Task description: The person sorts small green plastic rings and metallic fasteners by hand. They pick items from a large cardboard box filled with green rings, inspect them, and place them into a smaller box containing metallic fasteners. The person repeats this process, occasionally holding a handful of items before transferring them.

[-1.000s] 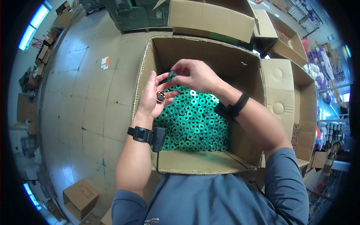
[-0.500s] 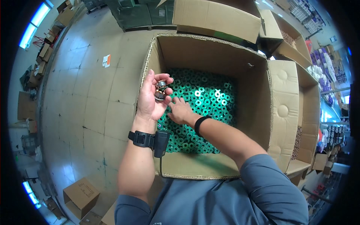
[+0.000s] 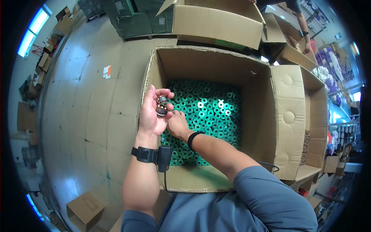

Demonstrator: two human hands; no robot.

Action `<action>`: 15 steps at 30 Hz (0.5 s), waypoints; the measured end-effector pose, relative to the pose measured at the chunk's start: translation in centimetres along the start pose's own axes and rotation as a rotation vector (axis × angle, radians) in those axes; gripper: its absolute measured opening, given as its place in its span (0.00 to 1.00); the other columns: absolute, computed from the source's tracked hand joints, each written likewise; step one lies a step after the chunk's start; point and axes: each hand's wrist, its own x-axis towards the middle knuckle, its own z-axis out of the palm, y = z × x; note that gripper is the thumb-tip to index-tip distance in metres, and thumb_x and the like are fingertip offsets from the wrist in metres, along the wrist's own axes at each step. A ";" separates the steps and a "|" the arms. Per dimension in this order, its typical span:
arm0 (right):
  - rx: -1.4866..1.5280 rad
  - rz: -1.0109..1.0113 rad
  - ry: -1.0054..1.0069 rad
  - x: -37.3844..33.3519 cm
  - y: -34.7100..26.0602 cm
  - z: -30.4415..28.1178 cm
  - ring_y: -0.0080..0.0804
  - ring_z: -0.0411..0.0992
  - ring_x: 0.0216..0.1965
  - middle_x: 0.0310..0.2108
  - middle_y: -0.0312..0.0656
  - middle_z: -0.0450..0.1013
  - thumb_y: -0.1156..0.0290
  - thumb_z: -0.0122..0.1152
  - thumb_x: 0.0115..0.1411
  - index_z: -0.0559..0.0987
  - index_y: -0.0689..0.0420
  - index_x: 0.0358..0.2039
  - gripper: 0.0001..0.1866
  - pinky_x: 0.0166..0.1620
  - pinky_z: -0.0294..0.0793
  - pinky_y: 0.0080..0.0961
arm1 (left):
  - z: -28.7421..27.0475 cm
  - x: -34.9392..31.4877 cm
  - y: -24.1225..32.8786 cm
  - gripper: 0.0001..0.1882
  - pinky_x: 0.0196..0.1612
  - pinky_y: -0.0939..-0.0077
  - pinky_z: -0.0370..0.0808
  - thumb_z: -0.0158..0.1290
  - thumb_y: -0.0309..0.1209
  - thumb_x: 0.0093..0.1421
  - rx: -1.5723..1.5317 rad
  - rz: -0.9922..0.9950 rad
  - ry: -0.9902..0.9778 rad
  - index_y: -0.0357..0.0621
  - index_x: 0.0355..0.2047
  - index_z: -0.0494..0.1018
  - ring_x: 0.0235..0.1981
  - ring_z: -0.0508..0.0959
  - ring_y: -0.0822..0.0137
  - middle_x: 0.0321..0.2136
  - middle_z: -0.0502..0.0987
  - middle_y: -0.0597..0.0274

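My left hand (image 3: 148, 116) is turned palm up at the box's left side, its fingers curled round several small round metal parts (image 3: 162, 105) with copper-coloured and silvery surfaces. Right beside it, my right hand (image 3: 178, 124) is bent downward with fingers drawn together, close to the left fingertips. Its fingertips are partly hidden, so what they hold cannot be made out. Below both hands, many green ring-shaped parts (image 3: 210, 118) with dark centres cover the bottom of a large open cardboard box (image 3: 257, 100).
An open flap (image 3: 288, 116) stands out at the box's right. Behind are another open carton (image 3: 216, 25) and green-covered stacks (image 3: 133, 19). Boxes with small brownish parts (image 3: 305, 149) stand to the right. Another person's arm (image 3: 303, 27) reaches down at the upper right.
My right hand has drawn left and its fingers have curled in beside my left hand. The left hand keeps its metal parts. Another person's arm has appeared at the upper right.
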 end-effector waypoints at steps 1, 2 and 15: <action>0.037 0.022 0.015 0.3 0.4 0.2 0.44 0.70 0.52 0.43 0.43 0.78 0.69 0.62 0.56 0.77 0.53 0.45 0.15 0.57 0.64 0.46 | 0.1 0.0 0.1 0.24 0.21 0.84 0.73 0.42 0.54 0.72 0.007 0.002 0.000 0.46 0.42 0.72 0.24 0.75 0.75 0.36 0.77 0.61; 0.075 0.044 0.030 0.5 0.8 0.4 0.44 0.70 0.52 0.42 0.43 0.78 0.70 0.62 0.56 0.77 0.53 0.45 0.14 0.56 0.64 0.46 | 0.4 0.0 0.2 0.24 0.21 0.84 0.73 0.42 0.54 0.72 0.013 0.003 0.001 0.46 0.42 0.72 0.24 0.75 0.75 0.36 0.77 0.61; 0.780 -0.086 0.315 2.6 -2.5 -23.4 0.36 0.80 0.38 0.35 0.46 0.80 0.62 0.70 0.57 0.77 0.61 0.48 0.23 0.44 0.79 0.32 | 1.0 0.1 -0.4 0.29 0.27 0.79 0.76 0.42 0.61 0.69 -0.083 -0.047 0.031 0.47 0.48 0.71 0.33 0.78 0.68 0.40 0.78 0.62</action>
